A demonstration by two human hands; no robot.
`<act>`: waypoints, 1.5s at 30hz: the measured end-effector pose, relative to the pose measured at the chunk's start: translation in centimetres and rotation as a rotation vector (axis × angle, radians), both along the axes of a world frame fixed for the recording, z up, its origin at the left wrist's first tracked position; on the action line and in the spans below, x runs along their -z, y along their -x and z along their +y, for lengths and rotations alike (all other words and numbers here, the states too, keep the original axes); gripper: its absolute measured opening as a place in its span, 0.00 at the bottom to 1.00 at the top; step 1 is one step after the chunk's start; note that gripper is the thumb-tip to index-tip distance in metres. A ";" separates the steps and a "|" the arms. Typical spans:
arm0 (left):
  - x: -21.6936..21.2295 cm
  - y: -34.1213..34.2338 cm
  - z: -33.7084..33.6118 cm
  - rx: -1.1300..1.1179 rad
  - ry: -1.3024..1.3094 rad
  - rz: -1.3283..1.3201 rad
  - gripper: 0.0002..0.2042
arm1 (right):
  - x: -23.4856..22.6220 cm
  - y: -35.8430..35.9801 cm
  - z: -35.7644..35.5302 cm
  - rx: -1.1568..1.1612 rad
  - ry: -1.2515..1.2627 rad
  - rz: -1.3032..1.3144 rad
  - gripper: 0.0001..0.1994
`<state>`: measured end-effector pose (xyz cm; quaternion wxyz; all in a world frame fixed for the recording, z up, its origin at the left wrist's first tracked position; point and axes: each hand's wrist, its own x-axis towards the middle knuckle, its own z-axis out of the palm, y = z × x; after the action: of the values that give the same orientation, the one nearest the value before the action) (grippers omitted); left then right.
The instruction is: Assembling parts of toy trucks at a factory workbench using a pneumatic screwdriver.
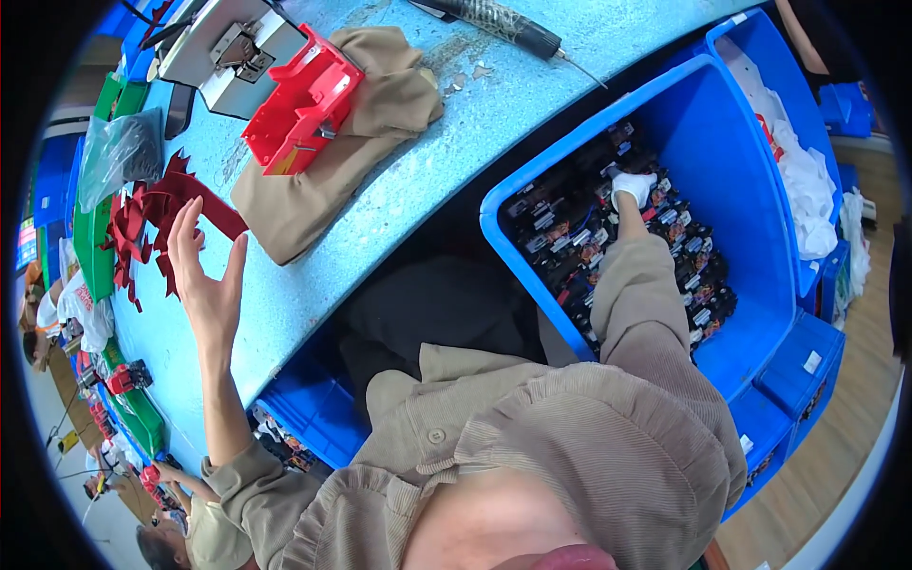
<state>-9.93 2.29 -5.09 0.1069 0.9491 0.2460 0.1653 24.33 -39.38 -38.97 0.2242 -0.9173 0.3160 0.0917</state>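
Observation:
My left hand is raised over the left part of the light blue table, fingers stretched and thumb apart, with nothing in it. My right hand, in a white glove, reaches down into a large blue bin. Its fingers are curled among many small dark parts with wires and metal bits; what they pinch is too small to make out. A red plastic housing, hollow and open on top, rests on a folded brown cloth beyond my left hand.
Beside the housing stands a white fixture with a metal clamp. A dark power screwdriver lies near the far edge. Dark red fabric strips and a clear bag are at left, by a green rail. Another person works lower left.

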 end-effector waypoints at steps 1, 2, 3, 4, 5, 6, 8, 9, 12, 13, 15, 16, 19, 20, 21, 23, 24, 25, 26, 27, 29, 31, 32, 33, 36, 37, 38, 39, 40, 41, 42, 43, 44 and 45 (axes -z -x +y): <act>0.1 0.3 0.1 -0.002 0.006 -0.022 0.28 | 0.2 0.1 -0.3 -0.001 0.030 -0.034 0.57; 0.2 0.5 0.1 -0.003 0.013 -0.045 0.27 | 0.2 0.2 -0.9 -0.006 0.034 -0.039 0.57; 0.2 0.7 0.1 -0.003 0.018 -0.067 0.26 | 0.0 0.3 -1.3 -0.009 -0.050 -0.156 0.57; 0.1 0.8 0.0 -0.005 0.022 -0.072 0.26 | -0.2 0.5 -1.7 -0.011 -0.134 -0.272 0.57; 0.1 0.7 -0.2 0.004 0.027 -0.105 0.26 | -0.4 0.7 -2.3 -0.013 -0.216 -0.389 0.56; 0.1 0.5 -0.4 0.013 0.032 -0.141 0.25 | -1.0 1.0 -2.6 -0.015 -0.211 -0.396 0.56; 0.1 -0.1 -0.9 0.023 0.044 -0.183 0.24 | -2.5 2.1 -2.9 -0.054 -0.315 -0.646 0.49; 0.1 -0.5 -1.4 0.054 0.043 -0.221 0.24 | -3.5 2.8 -3.1 -0.075 -0.366 -0.770 0.46; 0.0 -0.8 -3.3 0.107 0.038 -0.325 0.24 | -9.9 4.2 -3.0 -0.027 -0.929 -0.806 0.35; 0.2 -1.2 -4.2 0.192 0.119 -0.326 0.23 | -11.8 4.7 -3.0 0.000 -1.212 -0.795 0.30; 0.7 -2.1 -6.6 0.316 0.364 -0.310 0.21 | -14.8 6.0 -2.6 0.043 -1.365 -0.771 0.26; 1.1 -2.6 -8.2 0.358 0.532 -0.291 0.20 | -16.2 6.7 -2.3 0.099 -1.518 -0.735 0.23; 3.2 -4.5 -11.9 0.399 1.096 -0.171 0.18 | -19.1 9.1 -0.8 0.115 -1.722 -0.678 0.19; 3.7 -5.1 -13.0 0.408 1.297 -0.143 0.18 | -20.1 9.7 -0.2 0.085 -1.770 -0.665 0.18; 3.5 -5.6 -13.8 0.404 1.296 -0.162 0.18 | -21.2 10.1 0.3 0.053 -1.819 -0.644 0.18; 3.0 -5.9 -15.0 0.480 1.396 -0.118 0.16 | -24.2 11.0 1.1 -0.024 -1.810 -0.630 0.19; 2.8 -5.8 -15.0 0.471 1.394 -0.138 0.16 | -25.9 11.3 1.5 -0.078 -1.795 -0.625 0.20; 2.6 -5.8 -14.9 0.502 1.345 -0.113 0.15 | -27.7 11.4 1.9 -0.133 -1.781 -0.619 0.20; 2.4 -5.8 -14.7 0.533 1.293 -0.086 0.14 | -29.5 11.3 2.5 -0.154 -1.789 -0.609 0.20; 2.2 -5.6 -14.4 0.561 1.239 -0.060 0.14 | -31.5 11.1 3.1 -0.326 -1.869 -0.588 0.23; 2.3 -5.0 -14.0 0.537 1.226 -0.071 0.13 | -34.9 10.0 4.1 -0.524 -1.951 -0.558 0.25; 2.6 -4.3 -13.5 0.509 1.219 -0.053 0.13 | -37.6 7.9 5.4 -0.725 -2.275 -0.280 0.28; 2.6 -3.8 -13.3 0.500 1.210 -0.073 0.13 | -38.8 7.2 6.3 -0.748 -2.281 -0.267 0.28; 2.7 -3.2 -13.2 0.484 1.210 -0.064 0.13 | -40.0 6.5 7.4 -0.746 -2.281 -0.248 0.27; 2.7 -2.5 -13.0 0.492 1.205 -0.062 0.12 | -43.2 4.9 9.7 -0.769 -2.264 -0.250 0.26; 2.9 -2.2 -12.9 0.473 1.222 -0.061 0.12 | -43.9 4.4 10.8 -0.765 -2.196 -0.313 0.25; 3.1 -1.8 -12.7 0.444 1.234 -0.057 0.12 | -44.3 4.0 12.2 -0.755 -2.137 -0.367 0.23; 3.3 -1.4 -12.6 0.415 1.245 -0.052 0.12 | -44.6 3.6 13.7 -0.744 -2.079 -0.422 0.21; 3.4 -1.2 -12.5 0.404 1.229 -0.066 0.12 | -44.3 2.9 15.3 -0.761 -2.097 -0.414 0.21; 3.5 -1.1 -12.5 0.406 1.255 -0.059 0.13 | -43.5 2.2 17.0 -0.726 -2.142 -0.403 0.20; 3.5 -1.1 -12.5 0.407 1.280 -0.050 0.14 | -42.6 1.8 18.3 -0.688 -2.188 -0.390 0.19; 3.4 -1.2 -12.2 0.404 1.303 -0.042 0.15 | -41.7 1.9 19.5 -0.705 -2.207 -0.383 0.19; 3.1 -1.7 -12.0 0.403 1.284 -0.053 0.15 | -40.8 1.9 20.5 -0.679 -2.197 -0.350 0.18; 2.8 -2.5 -12.0 0.407 1.437 -0.138 0.16 | -39.8 2.0 21.4 -0.652 -2.186 -0.318 0.16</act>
<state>-7.48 -9.68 -7.89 0.7439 0.6599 0.1055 0.0003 22.37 -17.98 0.87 0.9026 -0.2724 -0.2165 0.2535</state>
